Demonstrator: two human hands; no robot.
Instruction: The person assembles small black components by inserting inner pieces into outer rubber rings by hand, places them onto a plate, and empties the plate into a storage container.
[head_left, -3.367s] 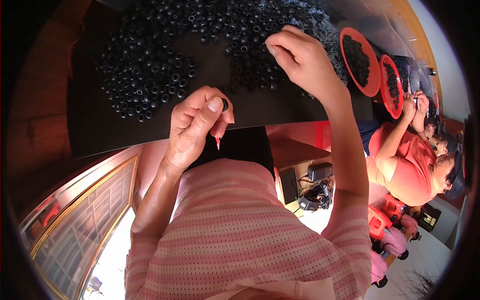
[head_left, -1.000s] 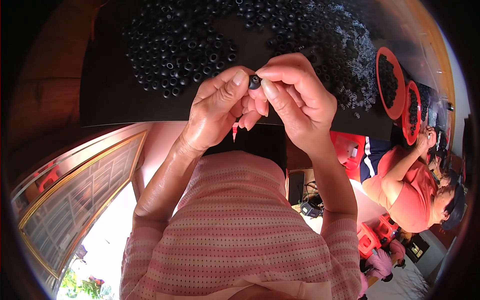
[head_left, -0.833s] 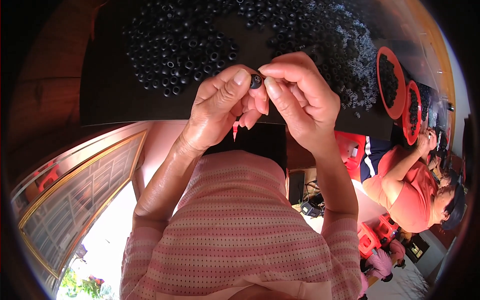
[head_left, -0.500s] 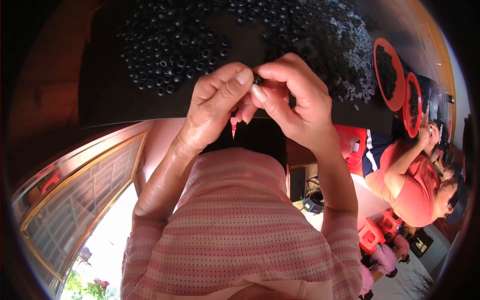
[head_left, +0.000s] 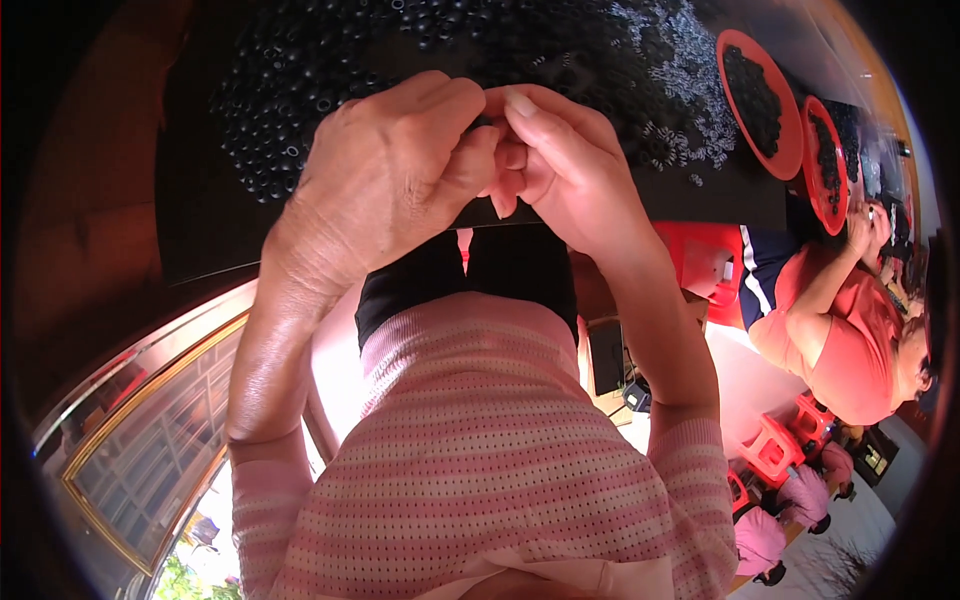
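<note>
My left hand (head_left: 395,150) is turned back-up over the near part of the dark table, its fingers curled and pinched against those of my right hand (head_left: 565,150). My right thumb and forefinger press together, with the other fingers bent beneath. A dark sliver of a small black rounded part (head_left: 483,121) shows between the two hands; most of it is covered by fingers. Just beyond my left hand spreads a heap of small black hollow rounded parts (head_left: 265,120). Small silvery coil springs (head_left: 690,95) lie scattered to the right, past my right hand.
Two red bowls (head_left: 790,150) with black parts stand at the table's right side. Next to them another person in a coral shirt (head_left: 850,340) works with hands raised. The near table edge (head_left: 700,222) runs before my lap. Red stools (head_left: 768,448) stand behind on the right.
My left hand has rolled over, so its back now faces up and hides more of the small black part. Both hands have shifted slightly up and left as the view moved.
</note>
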